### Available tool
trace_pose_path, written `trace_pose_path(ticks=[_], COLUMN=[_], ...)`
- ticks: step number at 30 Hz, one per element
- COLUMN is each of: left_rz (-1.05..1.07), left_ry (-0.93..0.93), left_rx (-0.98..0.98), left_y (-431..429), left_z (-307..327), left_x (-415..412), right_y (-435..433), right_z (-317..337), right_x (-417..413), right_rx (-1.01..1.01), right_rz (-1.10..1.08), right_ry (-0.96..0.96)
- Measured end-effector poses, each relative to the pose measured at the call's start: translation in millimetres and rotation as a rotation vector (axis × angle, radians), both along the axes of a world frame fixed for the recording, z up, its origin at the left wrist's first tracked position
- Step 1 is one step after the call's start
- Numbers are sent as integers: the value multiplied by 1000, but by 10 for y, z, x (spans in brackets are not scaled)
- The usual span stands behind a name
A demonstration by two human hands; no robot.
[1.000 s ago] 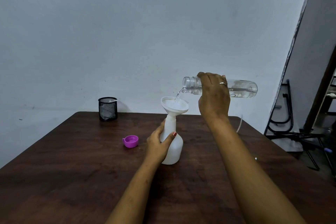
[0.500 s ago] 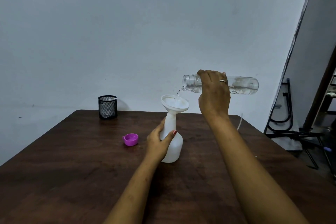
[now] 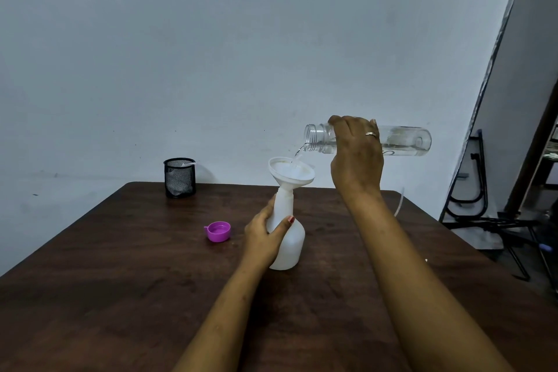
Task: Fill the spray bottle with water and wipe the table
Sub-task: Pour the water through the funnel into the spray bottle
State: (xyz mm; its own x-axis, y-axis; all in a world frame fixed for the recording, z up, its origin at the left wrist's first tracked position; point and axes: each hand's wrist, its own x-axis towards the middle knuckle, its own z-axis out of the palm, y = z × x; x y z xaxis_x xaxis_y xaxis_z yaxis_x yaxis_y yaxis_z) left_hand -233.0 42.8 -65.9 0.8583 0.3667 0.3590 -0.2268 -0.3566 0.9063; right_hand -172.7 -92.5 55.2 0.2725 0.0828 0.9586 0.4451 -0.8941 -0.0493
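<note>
- The dark brown wooden table (image 3: 120, 296) fills the lower frame; nothing on it has shifted over the last second, and no wiping cloth is in sight, so wiping looks well ahead.
- The right hand (image 3: 356, 160), right of centre, has its fingers wrapped over the clear plastic water bottle (image 3: 404, 142). That bottle lies almost level now, a touch flatter than a second ago, and its mouth has crept slightly higher above the funnel.
- The opaque white plastic spray bottle (image 3: 288, 238) stands upright mid-frame on the table, the left hand (image 3: 262, 238) curled around its neck, thumb across the front; the grip is unchanged.
- The white plastic funnel (image 3: 291, 174) sits in the spray bottle's neck, catching a thin stream from the clear bottle's mouth. Little water shows in the clear bottle, so the pour is probably nearing its end.
- The black mesh cup (image 3: 179, 177) stands at the table's far left edge.
- The purple plastic cap (image 3: 218, 231) lies left of the spray bottle, apart from it.
</note>
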Motion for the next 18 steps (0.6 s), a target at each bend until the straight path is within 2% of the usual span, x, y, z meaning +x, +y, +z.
trace_pose_path(ticks=[18], left_rz=[0], left_ry=[-16], left_rx=[-11], left_y=[-9], left_z=[13], left_x=[-21], right_y=[-7], right_z=[2], right_x=[-6], right_rx=[-3], right_rz=[-8], right_ry=[11])
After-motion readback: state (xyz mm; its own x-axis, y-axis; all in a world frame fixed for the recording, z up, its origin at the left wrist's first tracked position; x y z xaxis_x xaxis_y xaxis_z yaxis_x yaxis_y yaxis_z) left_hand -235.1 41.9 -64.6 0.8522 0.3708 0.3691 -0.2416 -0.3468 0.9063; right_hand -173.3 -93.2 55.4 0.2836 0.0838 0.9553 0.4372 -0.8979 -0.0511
